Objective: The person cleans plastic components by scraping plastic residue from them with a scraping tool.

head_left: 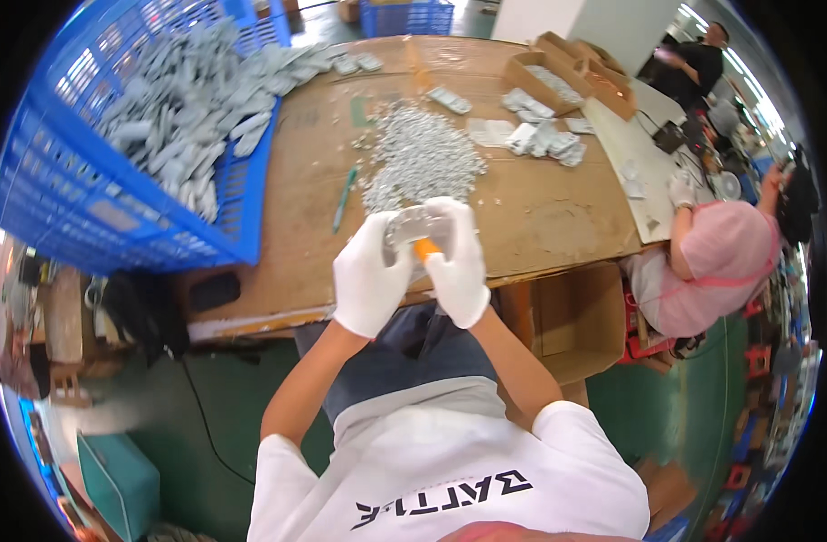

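Both my hands wear white gloves and meet over the near edge of a cardboard-covered table. Between them is a clear plastic piece (404, 226), perhaps a small bag or shallow container; blur hides its exact kind. My left hand (370, 278) is closed on its left side. My right hand (460, 266) grips its right side, with a short orange piece (425, 248) at the thumb. I cannot tell whether the orange piece belongs to the plastic or the thumb. Just beyond the hands lies a heap of small pale grey pieces (422, 149).
A big blue crate (97, 203) tilts at the left, spilling grey packets (183, 108). A green pen-like tool (344, 200) lies beside the heap. Cardboard trays (558, 77) and packets (549, 140) sit far right. A person in pink (721, 248) works at the right.
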Tool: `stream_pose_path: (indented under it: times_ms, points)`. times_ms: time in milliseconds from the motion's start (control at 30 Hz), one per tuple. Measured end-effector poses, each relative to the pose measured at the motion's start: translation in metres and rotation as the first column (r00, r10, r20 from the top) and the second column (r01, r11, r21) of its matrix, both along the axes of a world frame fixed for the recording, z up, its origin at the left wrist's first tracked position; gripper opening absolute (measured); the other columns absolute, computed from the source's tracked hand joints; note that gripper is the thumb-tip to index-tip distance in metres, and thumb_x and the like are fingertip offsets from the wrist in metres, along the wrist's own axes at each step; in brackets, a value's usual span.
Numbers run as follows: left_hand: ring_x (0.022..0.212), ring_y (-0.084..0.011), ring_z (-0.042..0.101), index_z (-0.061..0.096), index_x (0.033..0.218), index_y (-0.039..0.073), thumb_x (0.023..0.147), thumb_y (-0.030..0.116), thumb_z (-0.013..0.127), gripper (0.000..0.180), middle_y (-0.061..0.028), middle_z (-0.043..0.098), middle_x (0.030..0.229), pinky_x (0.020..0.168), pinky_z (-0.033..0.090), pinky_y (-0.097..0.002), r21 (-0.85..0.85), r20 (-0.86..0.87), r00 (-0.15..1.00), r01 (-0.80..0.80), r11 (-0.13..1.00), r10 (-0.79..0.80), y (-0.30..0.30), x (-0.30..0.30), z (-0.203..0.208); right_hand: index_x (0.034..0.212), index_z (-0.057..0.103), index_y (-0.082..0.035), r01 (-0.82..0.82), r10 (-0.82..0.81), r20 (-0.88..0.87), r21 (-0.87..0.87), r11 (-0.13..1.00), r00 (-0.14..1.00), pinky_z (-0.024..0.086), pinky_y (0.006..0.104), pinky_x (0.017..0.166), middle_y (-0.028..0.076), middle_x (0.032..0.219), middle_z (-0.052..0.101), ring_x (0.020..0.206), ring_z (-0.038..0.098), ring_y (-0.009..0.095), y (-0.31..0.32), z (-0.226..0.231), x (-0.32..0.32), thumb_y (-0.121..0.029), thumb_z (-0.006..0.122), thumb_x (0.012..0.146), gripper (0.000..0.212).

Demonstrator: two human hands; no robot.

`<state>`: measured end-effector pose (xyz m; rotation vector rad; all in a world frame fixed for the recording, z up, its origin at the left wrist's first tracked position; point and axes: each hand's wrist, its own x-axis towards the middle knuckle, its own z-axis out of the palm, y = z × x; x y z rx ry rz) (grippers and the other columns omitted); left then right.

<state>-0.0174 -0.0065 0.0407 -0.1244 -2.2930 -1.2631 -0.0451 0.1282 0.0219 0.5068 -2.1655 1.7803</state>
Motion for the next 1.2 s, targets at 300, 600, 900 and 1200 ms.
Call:
stream_pose_path:
  times_ms: [300, 600, 900, 1200]
  points:
    - [0.074, -0.0162, 0.069, 0.062, 0.111, 0.003, 0.086, 0.002, 0.069, 0.026, -0.0115, 0.069, 0.087, 0.067, 0.054, -0.0291, 0.082, 0.015, 1.000, 0.024, 0.996, -0.025, -0.008, 0.008, 0.005, 0.119, 0.062, -0.013, 0.202, -0.026, -0.501, 0.301, 0.932, 0.865, 0.052, 0.0367, 0.083, 0.014, 0.126, 0.054, 0.098, 0.060, 0.031, -0.002, 0.002, 0.018, 0.001, 0.072, 0.065, 0.056]
    - [0.083, -0.0275, 0.070, 0.066, 0.115, 0.005, 0.081, -0.004, 0.061, 0.036, -0.0159, 0.070, 0.094, 0.076, 0.054, -0.0341, 0.125, 0.090, 0.995, 0.021, 0.992, -0.033, 0.000, 0.008, 0.008, 0.112, 0.065, -0.005, 0.205, 0.108, -0.542, 0.485, 0.850, 0.834, 0.049, 0.0427, 0.073, 0.018, 0.111, 0.056, 0.088, 0.060, 0.036, 0.006, 0.024, 0.013, -0.014, 0.070, 0.068, 0.045]
    - [0.086, -0.0262, 0.071, 0.065, 0.113, 0.003, 0.084, -0.001, 0.064, 0.029, -0.0159, 0.071, 0.094, 0.077, 0.054, -0.0334, 0.143, 0.126, 0.992, 0.007, 0.990, -0.025, 0.001, 0.001, -0.012, 0.122, 0.066, -0.010, 0.009, 0.116, -0.218, 0.501, 0.865, 0.969, 0.052, 0.0415, 0.092, 0.019, 0.135, 0.053, 0.108, 0.062, 0.033, 0.007, 0.003, 0.020, -0.002, 0.068, 0.066, 0.056]
    - [0.079, -0.0112, 0.065, 0.061, 0.118, 0.004, 0.082, 0.001, 0.071, 0.037, -0.0083, 0.069, 0.093, 0.072, 0.053, -0.0264, 0.156, 0.016, 0.997, 0.073, 0.985, -0.076, 0.012, 0.008, 0.017, 0.120, 0.068, -0.008, 0.275, 0.016, -0.505, 0.495, 0.824, 0.863, 0.051, 0.0399, 0.085, 0.017, 0.135, 0.055, 0.103, 0.060, 0.031, 0.033, 0.006, 0.033, -0.001, 0.072, 0.060, 0.061]
